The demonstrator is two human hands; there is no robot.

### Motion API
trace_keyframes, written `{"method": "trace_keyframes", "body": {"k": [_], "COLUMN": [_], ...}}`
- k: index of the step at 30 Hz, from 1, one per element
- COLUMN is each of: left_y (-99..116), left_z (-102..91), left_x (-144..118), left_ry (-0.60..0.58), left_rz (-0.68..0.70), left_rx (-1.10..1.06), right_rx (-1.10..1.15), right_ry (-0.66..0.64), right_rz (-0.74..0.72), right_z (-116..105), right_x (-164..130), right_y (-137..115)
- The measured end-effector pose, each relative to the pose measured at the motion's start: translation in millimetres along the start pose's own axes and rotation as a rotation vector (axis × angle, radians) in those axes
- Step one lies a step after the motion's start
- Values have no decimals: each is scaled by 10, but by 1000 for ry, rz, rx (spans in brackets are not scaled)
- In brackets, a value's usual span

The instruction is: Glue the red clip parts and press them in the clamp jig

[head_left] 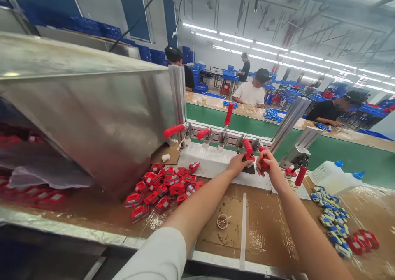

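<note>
Near edge: a small cup (pixel 222 221) is sitting on the brown bench top (pixel 271 234), between the two forearms. Red plastic housings (pixel 163 187) are lying heaped to the left of the left arm; blue-and-white parts (pixel 333 220) are spreading along the right side, well apart from both hands. Left hand (pixel 238 163) is resting at the white clamp fixture (pixel 216 163), fingers curling closed against the base of a red-handled toggle clamp (pixel 247 148), handle sticking up just above the fingertips. Right hand (pixel 267 163) is sitting just beside it, fingers wrapping shut around a second red clamp handle (pixel 263 158), mostly hidden in the fist. More toggle clamps (pixel 228 113) are standing along the fixture rail behind. Steel chute (pixel 92 107) is sloping down at left. White bottles (pixel 330 174) with blue caps are lying right of the fixture. Further back, the green conveyor (pixel 324 148), then seated workers (pixel 251 91) at the far bench.
</note>
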State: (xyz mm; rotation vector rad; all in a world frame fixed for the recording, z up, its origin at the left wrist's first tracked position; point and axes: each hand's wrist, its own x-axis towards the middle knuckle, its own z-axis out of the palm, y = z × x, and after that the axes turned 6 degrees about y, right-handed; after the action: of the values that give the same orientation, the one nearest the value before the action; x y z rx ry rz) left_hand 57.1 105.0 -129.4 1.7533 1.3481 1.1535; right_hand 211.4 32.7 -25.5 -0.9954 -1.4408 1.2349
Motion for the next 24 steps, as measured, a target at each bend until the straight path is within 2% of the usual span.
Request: {"method": "trace_keyframes", "body": {"k": [4, 8, 13, 17, 24], "left_y": [26, 51, 71, 83, 98], "left_z": [-5, -24, -42, -42, -57], "left_x": [5, -5, -16, -15, -14], "left_ry": [13, 13, 17, 18, 6], "left_rz": [0, 18, 31, 34, 28], "left_rx": [-4, 0, 10, 10, 19], "right_rx": [-19, -53, -79, -21, 10], "right_ry": [19, 16, 193, 335, 309], "right_rz": [-41, -51, -137, -108, -86], "right_z": [-38, -39, 118, 250, 300], "right_x": [5, -16, -151, -197, -160], "right_y": [274, 410, 388, 302, 328]}}
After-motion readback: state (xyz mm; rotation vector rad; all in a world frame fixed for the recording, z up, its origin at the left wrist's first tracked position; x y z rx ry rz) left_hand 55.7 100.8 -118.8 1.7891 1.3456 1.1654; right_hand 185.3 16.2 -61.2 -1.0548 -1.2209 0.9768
